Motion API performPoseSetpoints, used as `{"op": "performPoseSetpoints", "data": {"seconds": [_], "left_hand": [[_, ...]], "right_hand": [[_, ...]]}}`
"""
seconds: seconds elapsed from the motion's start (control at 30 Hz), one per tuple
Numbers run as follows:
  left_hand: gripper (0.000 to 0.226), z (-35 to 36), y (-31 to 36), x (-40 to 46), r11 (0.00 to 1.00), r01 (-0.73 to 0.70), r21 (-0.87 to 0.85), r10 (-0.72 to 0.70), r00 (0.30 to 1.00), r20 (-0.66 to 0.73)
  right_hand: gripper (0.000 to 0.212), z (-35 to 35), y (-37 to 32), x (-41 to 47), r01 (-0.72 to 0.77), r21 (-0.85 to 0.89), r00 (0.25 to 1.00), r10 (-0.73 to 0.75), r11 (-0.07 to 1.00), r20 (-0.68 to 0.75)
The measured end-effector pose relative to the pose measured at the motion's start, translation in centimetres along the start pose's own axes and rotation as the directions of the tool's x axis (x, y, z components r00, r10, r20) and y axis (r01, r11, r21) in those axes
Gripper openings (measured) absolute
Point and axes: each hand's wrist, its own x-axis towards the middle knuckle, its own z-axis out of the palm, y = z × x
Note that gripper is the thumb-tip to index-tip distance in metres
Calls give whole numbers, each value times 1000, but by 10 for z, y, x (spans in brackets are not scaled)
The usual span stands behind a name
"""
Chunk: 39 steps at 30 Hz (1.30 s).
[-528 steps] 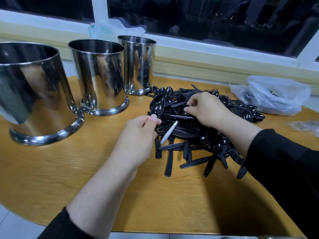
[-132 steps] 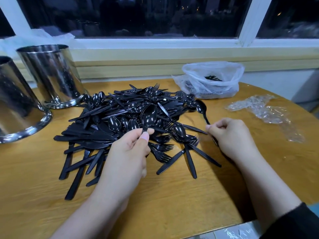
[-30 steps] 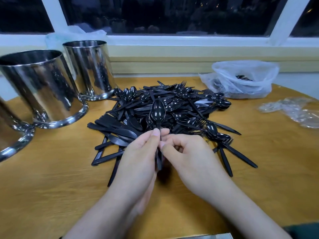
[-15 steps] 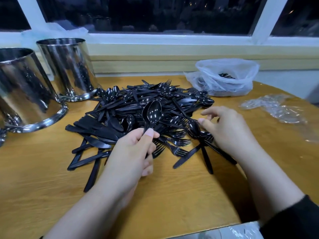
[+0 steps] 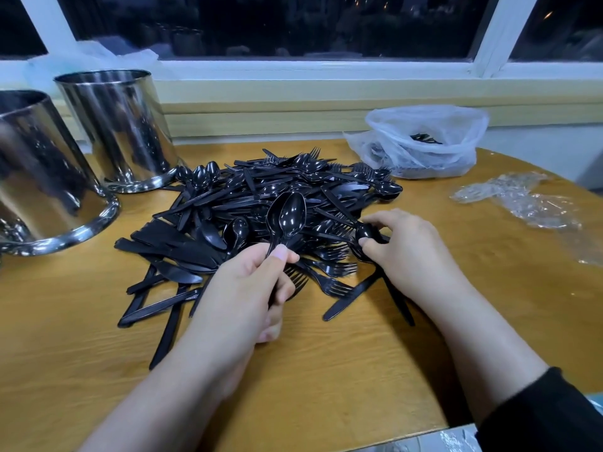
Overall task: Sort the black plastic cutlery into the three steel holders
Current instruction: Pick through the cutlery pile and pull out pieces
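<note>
A heap of black plastic cutlery (image 5: 261, 203), spoons, forks and knives mixed, lies in the middle of the wooden table (image 5: 326, 370). My left hand (image 5: 241, 295) grips a small bunch of black spoons (image 5: 288, 216) by their handles, bowls upright above the heap. My right hand (image 5: 408, 252) pinches the bowl of another black spoon (image 5: 367, 231) at the heap's right edge. Two steel holders are in view at the left: a nearer one (image 5: 42, 177) cut by the frame edge and a farther one (image 5: 120, 125) by the window sill.
A white plastic bag (image 5: 424, 141) with more black cutlery sits at the back right. Crumpled clear wrap (image 5: 522, 200) lies at the right. The table's curved edge runs along the front right. A window sill (image 5: 326, 86) borders the back.
My right hand has closed its fingers on a spoon at the heap's right edge. The left hand still holds its spoons upright. The view has shifted slightly.
</note>
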Motion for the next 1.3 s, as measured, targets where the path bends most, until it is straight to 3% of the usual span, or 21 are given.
{"op": "performPoseSetpoints", "data": {"seconds": [0.33,0.47,0.73,0.8,1.07,1.13,1.23,1.3], "left_hand": [[33,-3,2,-2,999,31,-27,-30,999,11],[32,-6,-1,-3,993,76,-86,-72,996,51],[38,-10,-4,6,964,190,-184,-170,979,116],[53,-11,-3,8,950,222,-221,-192,970,146],[68,-7,1,5,950,252,-182,-199,942,269],[63,-7,0,8,975,180,-130,-142,956,258],[36,-7,-5,6,994,70,-80,-47,965,258],[28,-8,-6,5,998,45,-44,-34,973,228]], "right_hand": [[29,-8,5,0,64,295,978,-1,953,-210],[27,-12,0,-8,198,388,955,-89,900,-281],[14,-5,-8,-14,554,331,817,-423,763,-392],[14,-5,-8,-13,610,270,780,-502,745,-375],[13,6,-14,-12,728,114,672,-670,676,-316],[15,11,-15,-12,740,97,660,-690,666,-297],[23,13,-14,-11,766,85,633,-726,637,-268],[26,7,-11,-12,723,147,682,-664,675,-306]]}}
